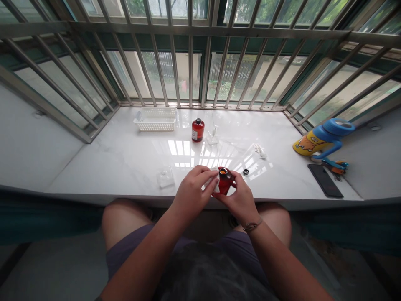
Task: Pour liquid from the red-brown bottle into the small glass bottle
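At the counter's front edge, my right hand (239,196) grips a red translucent bottle (224,184) by its right side and base. Its round mouth is uncapped and tilted toward me. My left hand (197,184) is closed at the bottle's left side, thumb and fingers pinching a small white piece (214,179) against it. Whether that piece is the bottle's label or a tissue, I cannot tell. A black cap (246,172) lies just right of the bottle. Farther back stands a second red bottle (197,130), with a black cap and a white label.
On the white counter (125,163) are a white basket (156,120), a clear plastic piece (165,177), a clear pump-like part (213,136) and crumpled white scraps (259,151). A blue-yellow flask (322,136), a phone (325,180) and a blue-orange tool (336,166) lie right. Window bars (190,67) border the back.
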`<action>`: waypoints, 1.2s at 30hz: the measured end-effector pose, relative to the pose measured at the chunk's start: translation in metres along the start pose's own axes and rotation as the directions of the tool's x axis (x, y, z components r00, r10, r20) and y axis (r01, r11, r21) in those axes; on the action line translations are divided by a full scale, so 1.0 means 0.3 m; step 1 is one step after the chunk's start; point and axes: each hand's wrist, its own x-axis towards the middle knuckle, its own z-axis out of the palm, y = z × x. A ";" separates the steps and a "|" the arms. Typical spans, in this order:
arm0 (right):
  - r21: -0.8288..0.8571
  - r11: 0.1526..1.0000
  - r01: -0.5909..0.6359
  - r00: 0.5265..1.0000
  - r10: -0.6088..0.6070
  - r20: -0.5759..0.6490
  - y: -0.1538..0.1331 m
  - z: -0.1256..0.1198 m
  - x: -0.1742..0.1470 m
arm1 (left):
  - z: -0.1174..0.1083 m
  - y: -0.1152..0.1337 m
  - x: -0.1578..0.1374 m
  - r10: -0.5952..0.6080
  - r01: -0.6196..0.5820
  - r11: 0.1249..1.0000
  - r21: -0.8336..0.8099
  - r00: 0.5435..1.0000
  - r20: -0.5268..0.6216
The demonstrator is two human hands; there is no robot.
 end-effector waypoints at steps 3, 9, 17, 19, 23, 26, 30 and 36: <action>0.032 0.999 -0.018 1.000 0.018 0.000 -0.001 0.004 -0.003 | 0.014 -0.001 -0.020 -0.027 0.025 0.999 -0.042 0.998 -0.053; 0.102 0.993 -0.060 0.998 0.059 0.008 -0.017 0.011 -0.006 | 0.045 -0.004 -0.054 -0.073 0.058 0.993 -0.100 0.985 -0.153; 0.132 0.989 -0.069 0.997 0.072 -0.020 -0.008 0.015 -0.006 | 0.063 -0.036 -0.077 -0.122 0.102 0.984 -0.147 0.984 -0.133; 0.132 0.988 -0.079 0.996 0.083 -0.025 -0.005 0.015 -0.007 | 0.066 -0.042 -0.081 -0.143 0.120 0.979 -0.162 0.981 -0.133; 0.145 0.986 -0.089 0.996 0.092 -0.017 -0.002 0.016 -0.006 | 0.070 -0.051 -0.085 -0.185 0.157 0.967 -0.202 0.974 -0.131; 0.149 0.985 -0.092 0.995 0.095 -0.017 0.001 0.017 -0.005 | 0.072 -0.059 -0.087 -0.218 0.186 0.955 -0.232 0.968 -0.122; 0.155 0.984 -0.091 0.995 0.094 -0.017 0.001 0.018 -0.004 | 0.072 -0.072 -0.092 -0.258 0.223 0.938 -0.264 0.960 -0.105; 0.173 0.981 -0.090 0.996 0.092 -0.005 0.005 0.016 -0.009 | 0.072 -0.093 -0.102 -0.283 0.250 0.923 -0.291 0.956 -0.078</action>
